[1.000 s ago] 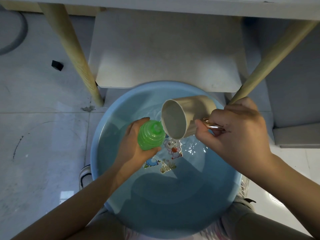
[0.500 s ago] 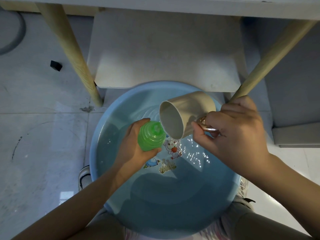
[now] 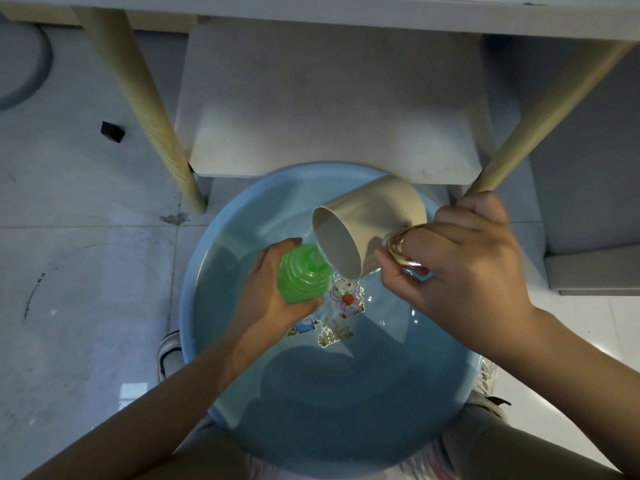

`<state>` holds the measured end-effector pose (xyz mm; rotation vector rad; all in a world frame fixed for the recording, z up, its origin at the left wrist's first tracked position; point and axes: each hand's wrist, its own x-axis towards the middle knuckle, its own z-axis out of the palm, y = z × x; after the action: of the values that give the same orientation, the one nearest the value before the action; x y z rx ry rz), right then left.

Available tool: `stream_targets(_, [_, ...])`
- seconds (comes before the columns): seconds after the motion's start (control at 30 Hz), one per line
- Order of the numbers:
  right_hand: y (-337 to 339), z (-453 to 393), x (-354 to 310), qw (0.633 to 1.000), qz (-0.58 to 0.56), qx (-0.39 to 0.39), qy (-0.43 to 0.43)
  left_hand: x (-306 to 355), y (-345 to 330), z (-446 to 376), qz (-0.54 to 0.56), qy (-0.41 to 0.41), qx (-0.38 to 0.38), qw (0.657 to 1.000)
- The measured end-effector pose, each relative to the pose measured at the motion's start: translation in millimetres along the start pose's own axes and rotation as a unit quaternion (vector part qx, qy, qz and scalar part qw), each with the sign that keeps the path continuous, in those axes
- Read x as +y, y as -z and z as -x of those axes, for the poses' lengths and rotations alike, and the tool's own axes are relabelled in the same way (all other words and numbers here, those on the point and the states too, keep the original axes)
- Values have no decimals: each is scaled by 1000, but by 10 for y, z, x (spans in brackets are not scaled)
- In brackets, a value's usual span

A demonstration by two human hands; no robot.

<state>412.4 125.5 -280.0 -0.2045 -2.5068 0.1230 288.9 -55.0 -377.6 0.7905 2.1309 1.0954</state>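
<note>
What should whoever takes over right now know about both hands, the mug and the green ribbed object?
Left hand: grips the green ribbed object, right beside the mug's mouth.
Right hand: holds the beige mug by its gold handle, tipped on its side with its mouth toward the left hand, above the blue basin.
Done: the mug looks emptied; the basin holds water.
Left: probably clean inside the mug, rinse it and set it down.

open water fills the basin point(image 3: 221, 393) foreground; table legs point(image 3: 145, 109) flank its far rim.
</note>
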Motion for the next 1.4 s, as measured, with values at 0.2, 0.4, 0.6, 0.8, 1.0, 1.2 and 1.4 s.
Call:
stream_targets(0.2, [-1, -4, 3, 1000, 8, 4, 13, -30, 1, 6, -5, 3, 3, 1000])
stream_targets(0.4, [7, -6, -3, 999, 9, 6, 37, -34, -9, 6, -6, 12, -1, 1000])
stream_targets(0.6, [6, -13, -3, 998, -2, 4, 65, -16, -11, 10, -9, 17, -2, 1000])
stream_targets(0.8, [0, -9, -14, 997, 7, 7, 81, -3, -9, 10, -20, 25, -1, 999])
stream_targets(1.0, [1, -17, -12, 997, -4, 10, 73, -35, -13, 10, -4, 28, -3, 1000])
stream_targets(1.2, [9, -33, -29, 997, -7, 18, 76, -26, -14, 12, 0, 30, 3, 1000])
stream_targets(1.4, [14, -38, -37, 997, -11, 23, 72, -47, -20, 2, -7, 34, -4, 999])
